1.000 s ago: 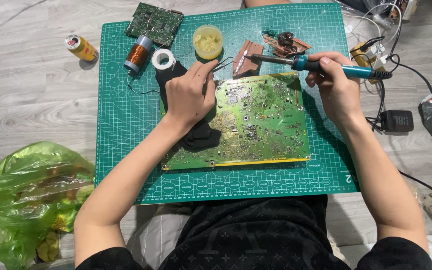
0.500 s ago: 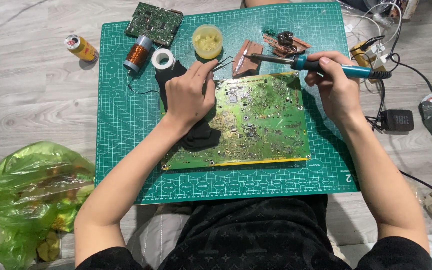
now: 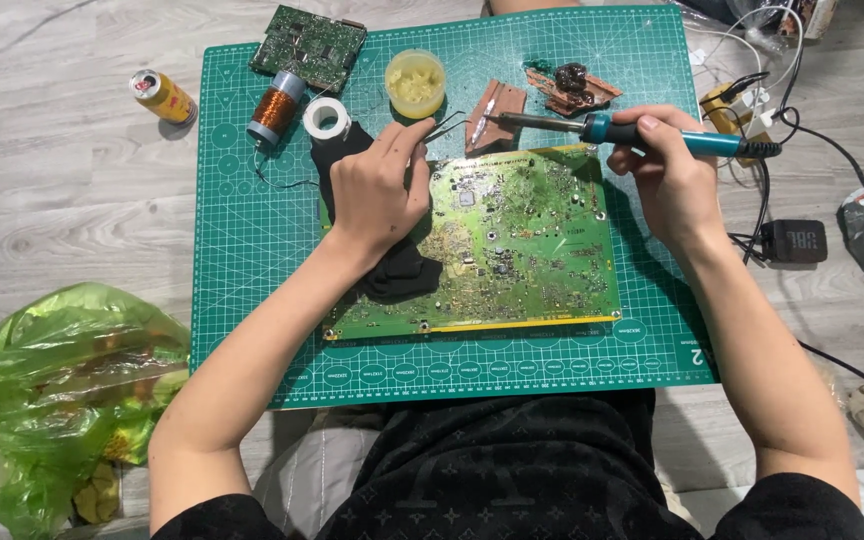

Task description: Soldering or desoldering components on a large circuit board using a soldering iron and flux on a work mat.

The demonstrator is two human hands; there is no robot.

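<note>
Grasping the teal soldering iron [image 3: 652, 135], the right hand [image 3: 667, 180] held its tip above the green circuit board [image 3: 512, 240]; the left hand [image 3: 377, 195] pinched thin tweezers [image 3: 447, 122] beside the board.

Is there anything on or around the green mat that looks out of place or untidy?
A yellow drink can lies tipped on its side on the floor, left of the green cutting mat. A black cloth is tucked partly under the large circuit board. The right hand holds the soldering iron; nothing looks spilled.
</note>
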